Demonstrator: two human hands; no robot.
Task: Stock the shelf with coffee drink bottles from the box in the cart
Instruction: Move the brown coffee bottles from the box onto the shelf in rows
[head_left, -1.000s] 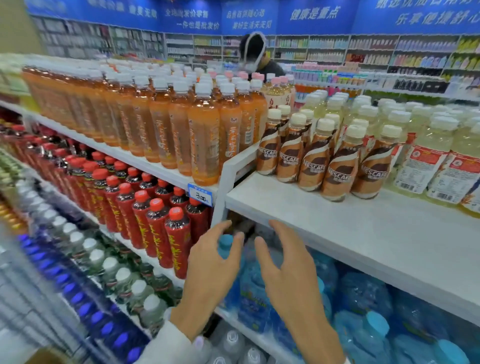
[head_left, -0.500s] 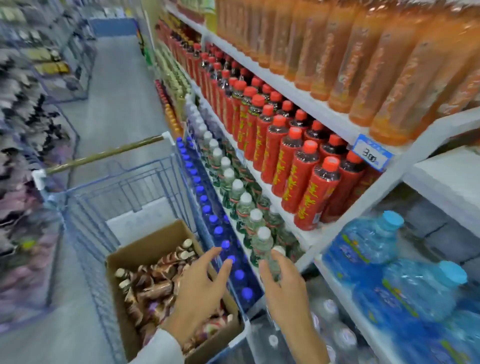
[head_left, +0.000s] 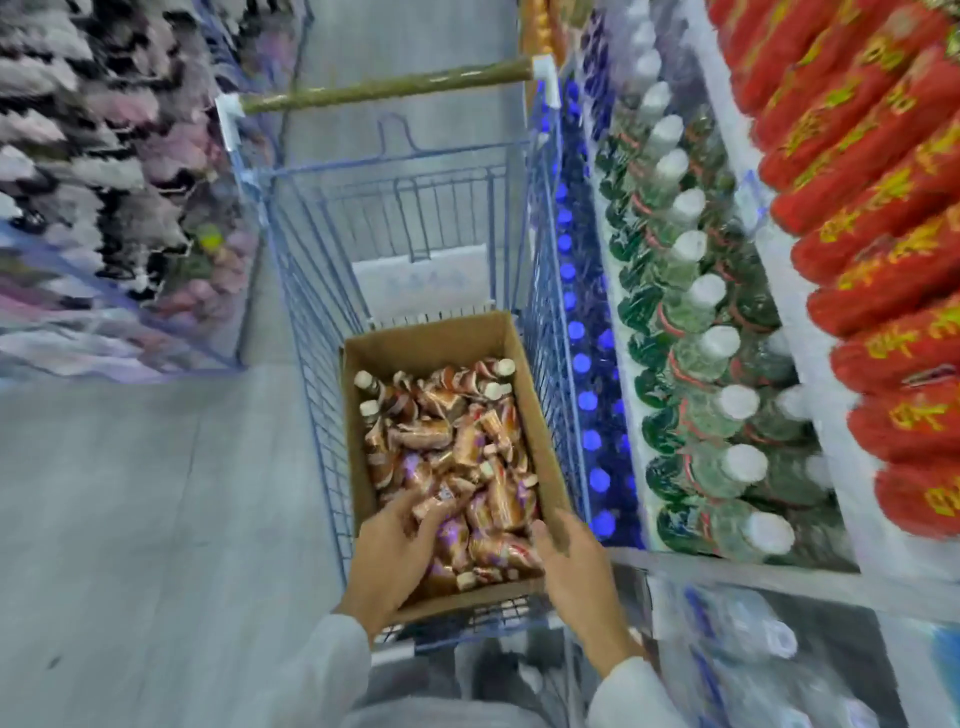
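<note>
While both hands are down in the box, here's how it looks: the left hand (head_left: 392, 551) has its fingers curled into the pile of coffee drink bottles (head_left: 457, 457) and seems to be closing on one, though it's too blurry to say it really has a grip; the right hand (head_left: 576, 561) is spread open at the box's near right corner, holding nothing. The bottles lie loose and jumbled every which way in the cardboard box (head_left: 436, 340), which sits at the near end of the blue wire cart (head_left: 395, 208). The risk, I'd guess: with everything heaped like that, yanking one out could drag its neighbours along and roll them, or a slick wrapped bottle could slip on the way up to the shelf (head_left: 810, 332) on the right. As for writing, the coffee labels are too smeared to read, and the red bottles (head_left: 883, 218) show yellow characters I can't make out.
</note>
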